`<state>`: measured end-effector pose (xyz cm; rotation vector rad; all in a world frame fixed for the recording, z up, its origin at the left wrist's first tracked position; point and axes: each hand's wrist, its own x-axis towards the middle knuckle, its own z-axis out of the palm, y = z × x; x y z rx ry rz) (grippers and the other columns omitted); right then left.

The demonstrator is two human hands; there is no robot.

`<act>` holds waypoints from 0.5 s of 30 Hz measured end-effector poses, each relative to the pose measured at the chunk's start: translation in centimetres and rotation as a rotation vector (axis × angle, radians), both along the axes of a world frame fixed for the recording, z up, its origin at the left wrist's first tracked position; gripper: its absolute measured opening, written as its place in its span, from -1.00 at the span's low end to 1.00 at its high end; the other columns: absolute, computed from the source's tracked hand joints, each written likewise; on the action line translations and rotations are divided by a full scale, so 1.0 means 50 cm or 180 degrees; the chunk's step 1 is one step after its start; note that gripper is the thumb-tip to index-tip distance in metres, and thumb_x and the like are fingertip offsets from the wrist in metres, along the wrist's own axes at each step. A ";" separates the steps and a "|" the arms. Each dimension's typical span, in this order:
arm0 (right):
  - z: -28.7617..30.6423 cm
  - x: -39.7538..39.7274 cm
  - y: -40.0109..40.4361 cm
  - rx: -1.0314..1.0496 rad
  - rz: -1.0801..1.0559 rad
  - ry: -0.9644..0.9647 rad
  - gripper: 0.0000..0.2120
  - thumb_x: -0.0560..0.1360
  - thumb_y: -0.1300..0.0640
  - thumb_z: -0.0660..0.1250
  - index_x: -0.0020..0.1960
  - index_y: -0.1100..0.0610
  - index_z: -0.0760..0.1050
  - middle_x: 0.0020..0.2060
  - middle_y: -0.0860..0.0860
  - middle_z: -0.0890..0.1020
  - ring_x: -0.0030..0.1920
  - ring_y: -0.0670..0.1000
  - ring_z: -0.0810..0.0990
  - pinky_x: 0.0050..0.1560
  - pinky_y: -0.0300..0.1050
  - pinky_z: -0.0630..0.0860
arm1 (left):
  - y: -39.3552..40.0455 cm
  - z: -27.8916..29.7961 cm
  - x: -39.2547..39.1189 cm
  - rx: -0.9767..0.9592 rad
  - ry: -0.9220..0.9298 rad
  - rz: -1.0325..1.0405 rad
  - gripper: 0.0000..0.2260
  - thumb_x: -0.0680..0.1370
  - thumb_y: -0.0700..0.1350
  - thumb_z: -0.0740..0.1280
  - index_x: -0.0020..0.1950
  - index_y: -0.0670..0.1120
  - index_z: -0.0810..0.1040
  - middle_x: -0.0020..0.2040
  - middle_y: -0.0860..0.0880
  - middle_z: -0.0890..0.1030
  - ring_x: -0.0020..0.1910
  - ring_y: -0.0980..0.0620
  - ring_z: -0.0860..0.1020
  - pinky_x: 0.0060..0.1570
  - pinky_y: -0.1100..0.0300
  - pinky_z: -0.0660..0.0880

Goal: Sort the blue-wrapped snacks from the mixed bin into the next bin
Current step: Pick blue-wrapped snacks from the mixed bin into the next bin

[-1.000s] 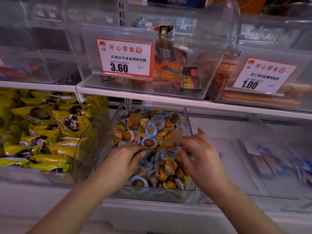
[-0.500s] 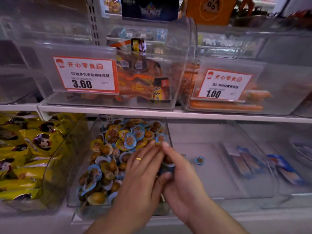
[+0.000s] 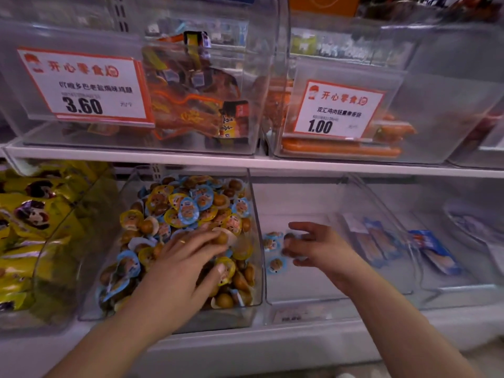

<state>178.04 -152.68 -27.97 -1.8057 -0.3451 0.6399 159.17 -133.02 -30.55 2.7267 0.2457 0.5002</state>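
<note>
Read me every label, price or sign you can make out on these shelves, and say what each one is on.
"开心零食" and "3.60": left price card on the upper left bin.
"开心零食" and "1.00": right price card on the upper right bin.
Product names and barcode digits on both cards: too blurred to read with confidence.
Lower shelf tag, snack wrappers, yellow packets: print unreadable.

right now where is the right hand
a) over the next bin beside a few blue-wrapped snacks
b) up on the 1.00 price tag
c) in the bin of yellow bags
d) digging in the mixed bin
a: the right hand is over the next bin, just right of the few blue-wrapped snacks on its floor, while the left hand is in the mixed bin.
</note>
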 end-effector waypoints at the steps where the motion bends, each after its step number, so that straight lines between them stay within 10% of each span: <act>1: -0.008 0.004 -0.002 -0.0077 0.0064 0.0038 -0.57 0.48 0.23 0.47 0.32 0.09 0.52 0.13 0.13 0.66 0.04 0.05 0.68 -0.08 -0.13 0.58 | 0.006 -0.001 -0.002 0.0100 0.0073 0.0023 -0.51 0.58 0.29 0.01 0.42 0.19 0.46 0.47 0.25 0.32 0.53 0.21 0.14 0.52 0.08 0.10; 5: -0.008 0.016 0.002 0.0136 -0.0581 -0.0957 -0.77 0.52 0.22 0.41 0.16 0.06 0.62 0.01 0.01 0.73 -0.14 -0.30 0.63 -0.21 -0.43 0.49 | 0.023 0.005 -0.005 0.0190 0.0394 0.0161 -0.41 0.53 0.40 -0.06 0.50 0.24 0.31 0.51 0.21 0.28 0.53 0.11 0.19 0.53 0.07 0.00; 10: 0.022 -0.054 0.042 0.0477 -0.0274 -0.2304 -0.77 0.51 0.25 0.32 0.00 -0.02 0.66 -0.12 -0.18 0.72 -0.07 -0.26 0.64 -0.08 -0.43 0.49 | 0.024 0.001 -0.014 0.0470 0.0549 0.0045 -0.37 0.47 0.48 0.08 0.47 0.24 0.36 0.46 0.15 0.37 0.48 0.03 0.30 0.51 0.01 0.11; 15: 0.011 -0.126 0.086 -0.0875 0.1522 -0.3765 -0.69 0.47 0.04 0.36 0.20 -0.03 0.63 0.14 -0.08 0.65 0.42 0.03 0.41 0.53 0.15 0.16 | 0.032 0.006 -0.020 0.0567 0.0114 0.0224 -0.80 0.44 0.14 0.35 -0.02 0.12 0.65 -0.03 0.16 0.62 0.17 0.03 0.55 0.39 -0.02 0.29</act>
